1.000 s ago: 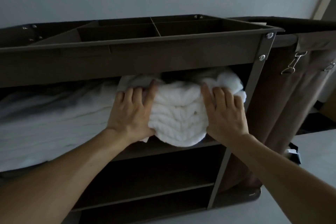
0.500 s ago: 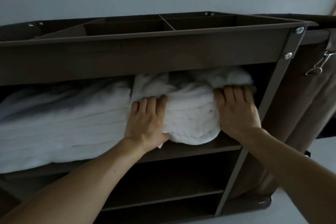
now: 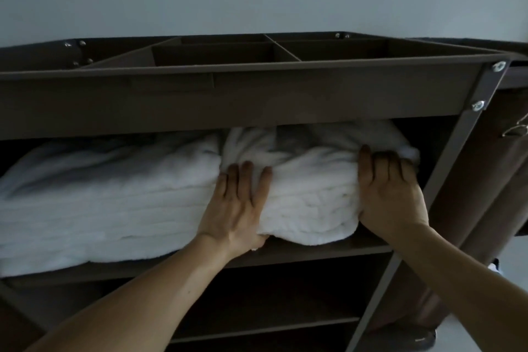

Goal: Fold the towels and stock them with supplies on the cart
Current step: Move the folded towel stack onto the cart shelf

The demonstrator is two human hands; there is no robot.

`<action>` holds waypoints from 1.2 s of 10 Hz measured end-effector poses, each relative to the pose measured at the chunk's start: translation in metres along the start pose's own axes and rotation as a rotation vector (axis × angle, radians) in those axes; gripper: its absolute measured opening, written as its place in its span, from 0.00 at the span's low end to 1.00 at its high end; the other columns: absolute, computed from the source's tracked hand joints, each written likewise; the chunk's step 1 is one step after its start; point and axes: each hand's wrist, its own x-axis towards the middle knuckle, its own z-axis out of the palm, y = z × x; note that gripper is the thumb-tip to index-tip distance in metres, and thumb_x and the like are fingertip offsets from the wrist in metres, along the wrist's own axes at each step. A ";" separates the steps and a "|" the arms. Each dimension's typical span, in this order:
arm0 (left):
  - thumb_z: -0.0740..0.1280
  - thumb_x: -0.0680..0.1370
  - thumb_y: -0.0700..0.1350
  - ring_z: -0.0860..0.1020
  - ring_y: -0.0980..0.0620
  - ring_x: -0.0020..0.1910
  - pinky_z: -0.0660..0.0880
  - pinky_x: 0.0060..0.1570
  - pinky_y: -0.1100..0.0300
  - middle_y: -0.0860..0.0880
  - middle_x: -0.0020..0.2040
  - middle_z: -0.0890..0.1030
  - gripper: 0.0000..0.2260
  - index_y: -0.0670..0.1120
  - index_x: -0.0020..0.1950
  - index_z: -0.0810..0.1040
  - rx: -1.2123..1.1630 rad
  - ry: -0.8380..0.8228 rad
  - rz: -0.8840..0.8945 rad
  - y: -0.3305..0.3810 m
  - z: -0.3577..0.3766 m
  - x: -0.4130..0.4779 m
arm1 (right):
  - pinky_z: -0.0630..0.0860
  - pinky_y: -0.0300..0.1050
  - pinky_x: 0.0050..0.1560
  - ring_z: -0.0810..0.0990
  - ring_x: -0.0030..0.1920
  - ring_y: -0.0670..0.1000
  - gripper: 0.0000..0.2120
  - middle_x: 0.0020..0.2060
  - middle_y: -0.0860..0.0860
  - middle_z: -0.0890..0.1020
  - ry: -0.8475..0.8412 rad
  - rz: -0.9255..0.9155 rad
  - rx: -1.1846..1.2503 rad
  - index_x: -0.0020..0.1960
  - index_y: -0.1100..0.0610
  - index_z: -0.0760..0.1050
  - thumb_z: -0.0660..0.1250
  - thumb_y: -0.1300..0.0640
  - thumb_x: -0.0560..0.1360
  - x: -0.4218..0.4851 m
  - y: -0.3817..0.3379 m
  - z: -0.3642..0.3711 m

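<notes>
A folded white towel stack (image 3: 311, 203) lies at the right end of the upper shelf of a dark brown cart (image 3: 257, 100). My left hand (image 3: 240, 206) presses flat on the stack's left front with straight fingers. My right hand (image 3: 388, 194) presses against its right side, fingers extended onto the top edge. A wider pile of white towels (image 3: 108, 197) fills the shelf to the left, touching the stack.
The cart's top tray (image 3: 285, 51) is split into several compartments. Lower shelves (image 3: 271, 320) sit dark beneath the towels. A brown cloth bag (image 3: 491, 186) hangs at the cart's right end, held by a metal clip (image 3: 514, 131). A pale wall stands behind.
Both hands have pushed the right towel stack deeper into the shelf; it now sticks out less over the front edge. My view has moved closer and slightly left.
</notes>
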 end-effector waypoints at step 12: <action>0.46 0.72 0.76 0.70 0.46 0.69 0.69 0.64 0.49 0.48 0.72 0.71 0.40 0.53 0.74 0.67 -0.286 0.003 -0.120 -0.052 -0.037 0.043 | 0.59 0.55 0.74 0.62 0.75 0.57 0.58 0.77 0.53 0.63 -0.021 -0.073 0.602 0.78 0.49 0.57 0.42 0.14 0.59 0.022 -0.011 -0.049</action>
